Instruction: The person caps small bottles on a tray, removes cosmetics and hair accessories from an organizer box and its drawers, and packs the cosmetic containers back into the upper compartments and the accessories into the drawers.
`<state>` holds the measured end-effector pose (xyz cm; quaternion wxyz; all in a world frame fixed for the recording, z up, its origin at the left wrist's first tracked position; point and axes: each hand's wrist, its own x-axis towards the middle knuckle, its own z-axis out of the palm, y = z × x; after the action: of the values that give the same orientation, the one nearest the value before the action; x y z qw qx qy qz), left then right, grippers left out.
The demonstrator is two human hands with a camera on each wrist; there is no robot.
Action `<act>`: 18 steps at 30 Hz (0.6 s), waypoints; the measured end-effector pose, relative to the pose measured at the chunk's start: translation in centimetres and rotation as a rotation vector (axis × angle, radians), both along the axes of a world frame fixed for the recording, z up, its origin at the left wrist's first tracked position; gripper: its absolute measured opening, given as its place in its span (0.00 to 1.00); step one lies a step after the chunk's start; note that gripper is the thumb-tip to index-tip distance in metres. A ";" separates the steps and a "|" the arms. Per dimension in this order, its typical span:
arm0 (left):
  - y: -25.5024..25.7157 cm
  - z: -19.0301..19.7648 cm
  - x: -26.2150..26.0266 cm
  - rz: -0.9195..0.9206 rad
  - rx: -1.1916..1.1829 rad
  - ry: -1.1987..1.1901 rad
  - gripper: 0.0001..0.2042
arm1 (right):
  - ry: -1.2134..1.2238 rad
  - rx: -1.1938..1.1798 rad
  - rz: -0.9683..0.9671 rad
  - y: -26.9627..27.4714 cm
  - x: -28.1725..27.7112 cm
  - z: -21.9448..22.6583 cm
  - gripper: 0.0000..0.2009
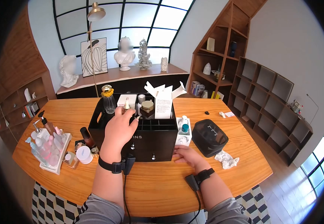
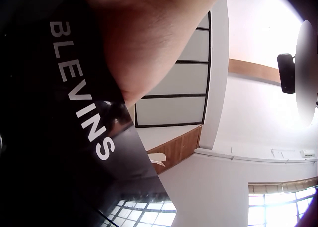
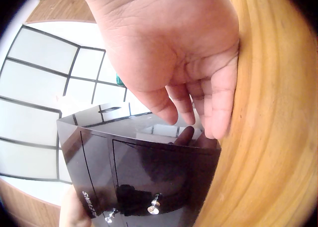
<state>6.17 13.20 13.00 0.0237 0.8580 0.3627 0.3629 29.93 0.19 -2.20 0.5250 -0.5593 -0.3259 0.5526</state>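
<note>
A glossy black cosmetics organizer (image 1: 143, 140) with drawers and small clear knobs stands in the middle of the table. My left hand (image 1: 121, 127) reaches over its front into the open top, fingers bent downward. A small cream-coloured piece (image 1: 127, 104) shows right at its fingertips; I cannot tell whether the hand grips it. In the left wrist view, the palm hangs above the BLEVINS lettering (image 2: 82, 90) and the fingertips are out of sight. My right hand (image 3: 184, 63) rests low on the table at the organizer's right side, fingers loosely bent, tips right at the black wall.
In the organizer's top stand a ribbed glass bottle (image 1: 109, 100), a brown jar (image 1: 147, 108) and an opened white box (image 1: 163, 106). A white tray of bottles (image 1: 53, 158) lies left; a white holder (image 1: 183, 139), dark mesh case (image 1: 209, 138) and crumpled tissue (image 1: 227, 159) lie right.
</note>
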 end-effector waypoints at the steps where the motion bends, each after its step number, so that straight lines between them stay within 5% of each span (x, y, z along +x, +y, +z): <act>1: 0.0 0.0 0.0 0.013 0.004 0.013 0.13 | -0.001 -0.003 -0.003 0.0 0.0 -0.1 0.19; 12: 0.3 -0.5 0.2 0.031 0.053 -0.175 0.06 | -0.013 -0.007 -0.017 0.1 -0.1 -0.2 0.17; 18: -0.1 1.6 -2.3 -0.035 0.265 -0.613 0.10 | 0.001 0.007 -0.042 0.2 0.0 -0.3 0.15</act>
<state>3.84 13.12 14.64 0.0264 0.7107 0.2735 0.6476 29.90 0.42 -2.54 0.5384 -0.5640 -0.3157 0.5407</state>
